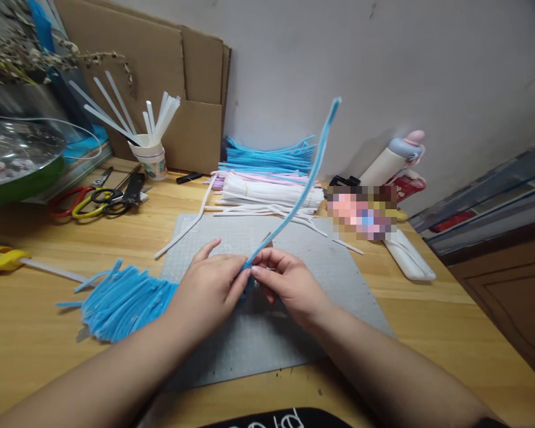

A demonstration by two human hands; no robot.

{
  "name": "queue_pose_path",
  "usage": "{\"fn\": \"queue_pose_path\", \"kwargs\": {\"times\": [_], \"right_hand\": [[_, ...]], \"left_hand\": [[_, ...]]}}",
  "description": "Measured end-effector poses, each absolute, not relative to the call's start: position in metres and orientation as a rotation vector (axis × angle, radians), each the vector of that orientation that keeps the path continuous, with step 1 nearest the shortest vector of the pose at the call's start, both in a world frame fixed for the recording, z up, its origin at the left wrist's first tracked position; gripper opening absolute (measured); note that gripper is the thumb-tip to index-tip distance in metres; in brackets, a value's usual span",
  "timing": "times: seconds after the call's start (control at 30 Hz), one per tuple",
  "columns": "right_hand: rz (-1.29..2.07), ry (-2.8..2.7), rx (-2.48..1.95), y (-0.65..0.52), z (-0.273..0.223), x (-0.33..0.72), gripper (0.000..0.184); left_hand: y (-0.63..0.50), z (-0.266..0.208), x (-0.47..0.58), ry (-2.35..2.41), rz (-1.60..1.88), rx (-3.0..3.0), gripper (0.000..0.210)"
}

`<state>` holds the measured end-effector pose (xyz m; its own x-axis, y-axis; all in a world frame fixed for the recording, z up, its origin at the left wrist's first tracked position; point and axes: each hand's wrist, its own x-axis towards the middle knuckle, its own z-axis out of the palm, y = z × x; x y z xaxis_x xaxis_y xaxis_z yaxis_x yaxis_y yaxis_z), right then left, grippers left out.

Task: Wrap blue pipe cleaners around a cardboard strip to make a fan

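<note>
Head | wooden table [428, 309] | grey mat [267, 333] | cardboard [160, 53] against wall [383, 59]

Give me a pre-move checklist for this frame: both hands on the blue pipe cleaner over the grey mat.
1. Left hand grips the blue pipe cleaner at its lower end: ok.
2. Right hand pinches the same end: ok.
3. Free end of the pipe cleaner rises clear of the stacked pipe cleaners behind: ok.
4. Work sits over the grey cutting mat: ok.
5. Pile of cut blue pieces lies beside the left hand, partly off the mat: ok.
6. What the fingertips are twisting or joining: cannot tell, hidden by the fingers.
</note>
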<state>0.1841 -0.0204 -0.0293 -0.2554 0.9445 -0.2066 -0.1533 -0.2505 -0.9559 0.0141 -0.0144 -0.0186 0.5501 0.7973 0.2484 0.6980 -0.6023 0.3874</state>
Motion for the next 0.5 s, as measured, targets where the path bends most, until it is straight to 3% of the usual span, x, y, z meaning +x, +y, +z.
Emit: {"fn": "queue_pose_path", "kwargs": {"times": [0.2, 0.37, 0.5], "right_hand": [[1.241, -1.637, -1.092, -0.015, -0.024, 0.192, 0.007], [0.552, -2.408, -1.083, -0.013, 0.001, 0.207, 0.024], [0.089, -2.812, -0.908, -0.006, 0.026, 0.211, 0.021]], "left_hand": [[-0.013, -0.018, 0.012, 1.207, 0.585, 2.556, 0.023], [-0.014, -0.014, 0.01, 1.151, 0.502, 2.582, 0.025], [-0.015, -0.009, 0.01, 1.086, 0.467, 2.578, 0.026]]}}
